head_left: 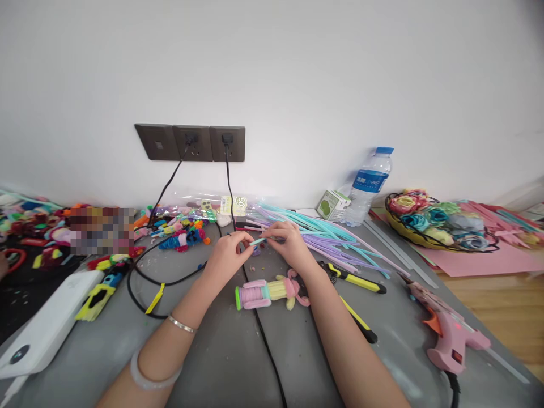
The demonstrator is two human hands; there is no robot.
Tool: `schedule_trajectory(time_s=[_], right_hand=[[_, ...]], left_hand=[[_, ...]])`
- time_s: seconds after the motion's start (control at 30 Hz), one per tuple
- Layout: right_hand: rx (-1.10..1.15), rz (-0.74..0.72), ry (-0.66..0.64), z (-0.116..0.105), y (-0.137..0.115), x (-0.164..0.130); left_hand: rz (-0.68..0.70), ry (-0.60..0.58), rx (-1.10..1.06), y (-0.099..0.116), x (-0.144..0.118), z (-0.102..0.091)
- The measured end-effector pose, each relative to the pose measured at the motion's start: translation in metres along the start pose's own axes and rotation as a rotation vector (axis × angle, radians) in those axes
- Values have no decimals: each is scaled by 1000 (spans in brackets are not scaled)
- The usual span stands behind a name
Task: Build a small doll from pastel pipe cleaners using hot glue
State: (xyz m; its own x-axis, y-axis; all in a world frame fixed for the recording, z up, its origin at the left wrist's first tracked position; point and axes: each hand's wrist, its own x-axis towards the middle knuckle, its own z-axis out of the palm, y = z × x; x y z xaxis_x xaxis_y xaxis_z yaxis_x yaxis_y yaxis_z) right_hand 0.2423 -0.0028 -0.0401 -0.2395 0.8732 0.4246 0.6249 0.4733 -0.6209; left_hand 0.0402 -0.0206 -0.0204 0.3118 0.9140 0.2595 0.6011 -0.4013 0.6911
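Observation:
My left hand point(226, 256) and my right hand point(287, 241) meet above the grey table point(221, 351), both pinching a short light-blue pipe cleaner piece point(257, 242) between the fingertips. Just in front of them lies a small pipe-cleaner figure point(272, 290) in pink, yellow and green. Beyond my right hand spreads a pile of long blue and purple pipe cleaners point(327, 238). My left wrist wears a thin silver bracelet and a pale bangle.
A pink glue gun point(446, 331) rests at the right. Yellow-handled pliers point(357, 280) lie by my right forearm. Black cables run from wall sockets point(191, 143) across the table. A water bottle point(369, 184), a basket of fabric flowers point(437, 221), colourful craft figures point(182, 232) and a white device point(46, 326) surround the work area.

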Motion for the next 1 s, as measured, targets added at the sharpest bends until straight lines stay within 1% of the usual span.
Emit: schedule_trajectory(time_s=[0.17, 0.23, 0.3, 0.37, 0.53, 0.6, 0.67, 0.73, 0.8, 0.9, 1.0], right_hand=[[-5, 8, -23, 0, 0, 0], [-29, 49, -39, 0, 1, 0], [-66, 112, -25, 1, 3, -1], [-106, 164, 39, 1, 6, -2], [-163, 274, 277, 0, 12, -3], [-169, 325, 314, -1, 13, -3], [-167, 364, 311, -2, 12, -2], [-157, 384, 292, -2, 11, -2], [-148, 386, 284, -3, 9, -1], [-139, 360, 295, -3, 7, -1], [-140, 335, 324, -3, 5, -1]], left_hand=[[20, 35, -20, 1, 0, -2], [31, 44, -4, 3, 0, -5], [31, 60, 12, 5, 0, -8], [15, 91, 23, 6, 1, -12], [-21, 201, 2, -1, 4, -18], [-20, 227, -17, -5, 5, -19], [-24, 239, -18, -7, 5, -19], [-30, 226, -18, -8, 5, -18], [-34, 188, -19, -7, 5, -17], [-44, 139, -8, -6, 5, -16], [-63, 119, 25, -6, 5, -17]])
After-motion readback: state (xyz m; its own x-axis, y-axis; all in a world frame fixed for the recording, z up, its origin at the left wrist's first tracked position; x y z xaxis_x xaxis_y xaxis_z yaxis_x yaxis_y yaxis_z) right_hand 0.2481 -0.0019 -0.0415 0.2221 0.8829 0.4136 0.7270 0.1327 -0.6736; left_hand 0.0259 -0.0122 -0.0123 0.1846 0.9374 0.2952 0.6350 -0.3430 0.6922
